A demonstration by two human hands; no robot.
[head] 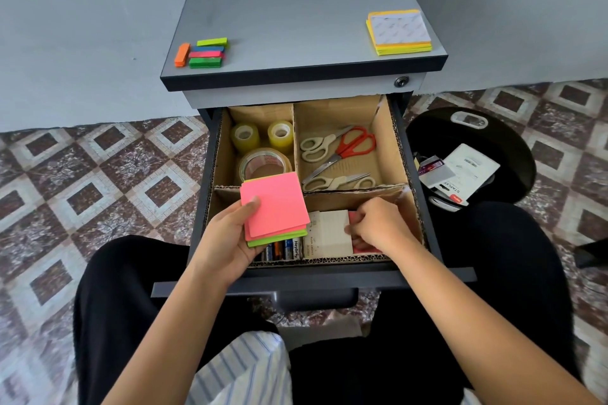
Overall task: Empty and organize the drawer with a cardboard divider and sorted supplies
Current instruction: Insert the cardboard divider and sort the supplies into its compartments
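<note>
From the head camera, the left hand (227, 233) grips a pink-and-green sticky-note stack (274, 204) over the drawer's (417, 187) front-left section; the right hand (378, 223), fingers curled, pinches a pink pad (365, 248) beside a white box (329, 233) in the front-right section; the cardboard divider (339, 190) separates tape rolls (263, 161) from scissors (342, 148).

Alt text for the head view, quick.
Left hand holds a pink-and-green sticky-note stack over the open drawer; right hand grips a pink pad in its front compartment. Tape rolls and scissors sit behind.
</note>
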